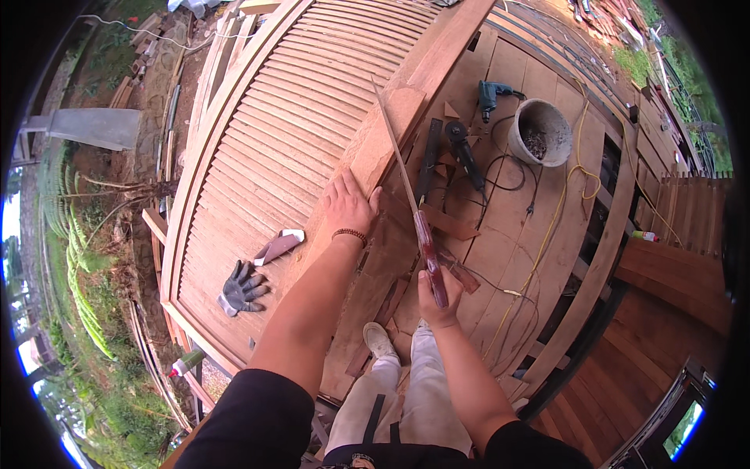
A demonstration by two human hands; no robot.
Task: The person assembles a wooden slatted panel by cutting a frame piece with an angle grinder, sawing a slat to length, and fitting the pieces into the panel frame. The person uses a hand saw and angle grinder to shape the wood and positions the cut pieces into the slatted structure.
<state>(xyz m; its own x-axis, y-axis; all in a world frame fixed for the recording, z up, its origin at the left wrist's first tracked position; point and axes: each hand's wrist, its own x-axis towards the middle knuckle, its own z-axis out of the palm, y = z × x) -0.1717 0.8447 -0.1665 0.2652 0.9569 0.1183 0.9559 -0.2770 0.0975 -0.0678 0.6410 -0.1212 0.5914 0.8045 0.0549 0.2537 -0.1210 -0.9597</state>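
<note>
My left hand (348, 205) lies flat, fingers spread, on the wide frame board (383, 141) of a large wooden louvred panel (281, 148). My right hand (439, 301) grips the dark red handle of a long thin saw (400, 168). Its blade runs up and away along the right edge of that board. Below the hands I see my light trousers and a white shoe (380, 341) on wood offcuts.
A grey work glove (242, 289) and a folded sandpaper piece (279, 246) lie on the slats. On the plank floor to the right are an angle grinder (462, 152), a teal drill (489, 98), a grey bucket (541, 131) and yellow and black cords (578, 172).
</note>
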